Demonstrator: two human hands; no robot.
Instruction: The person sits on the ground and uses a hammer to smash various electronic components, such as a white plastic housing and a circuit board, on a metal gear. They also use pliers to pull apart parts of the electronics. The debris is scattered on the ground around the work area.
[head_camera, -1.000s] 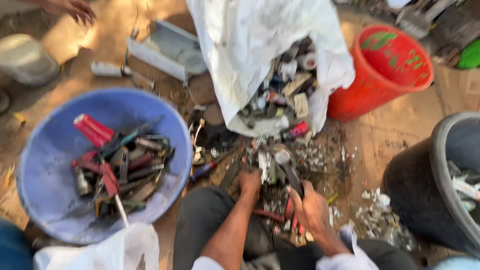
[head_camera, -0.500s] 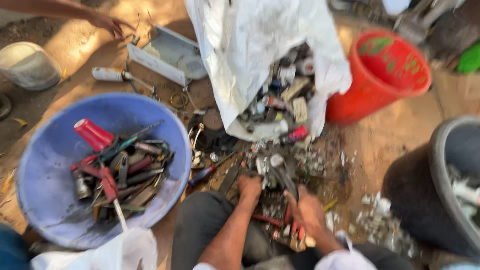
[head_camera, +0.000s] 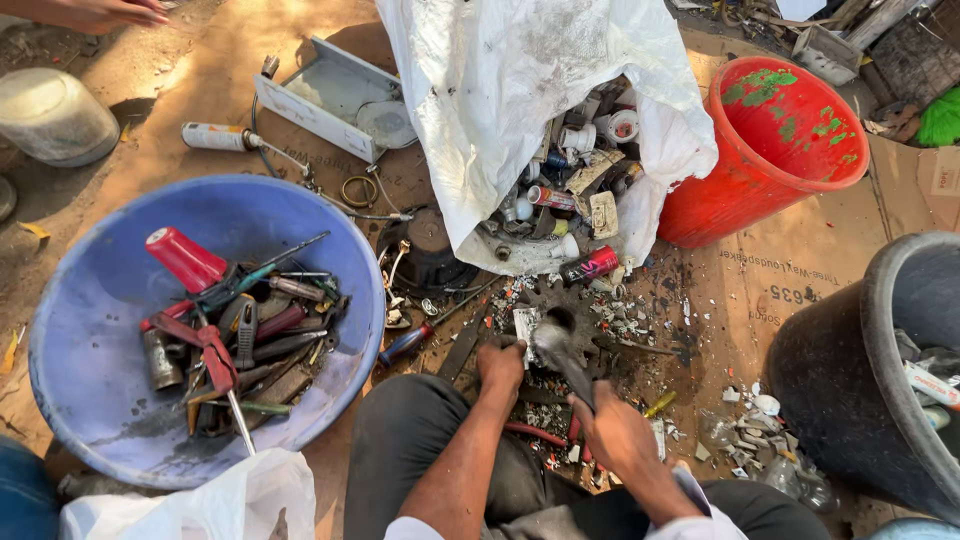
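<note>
Left hand (head_camera: 500, 365) fingers down on the scrap pile (head_camera: 560, 330) near the sack (head_camera: 520, 90), grip cannot be told, right hand (head_camera: 615, 435) closed on a blurred metal tool (head_camera: 562, 355) over the pile, blue tub (head_camera: 90, 350) at left, red bucket (head_camera: 790, 130) far right.

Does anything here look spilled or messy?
Yes. The white sack lies open on its side, scrap parts spilling from its mouth onto the cardboard, and small debris is scattered near the right hand.

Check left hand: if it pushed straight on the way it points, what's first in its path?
Likely the dark scrap piece just beyond the left hand, then the white sack spilling junk; depth is hard to judge.
</note>
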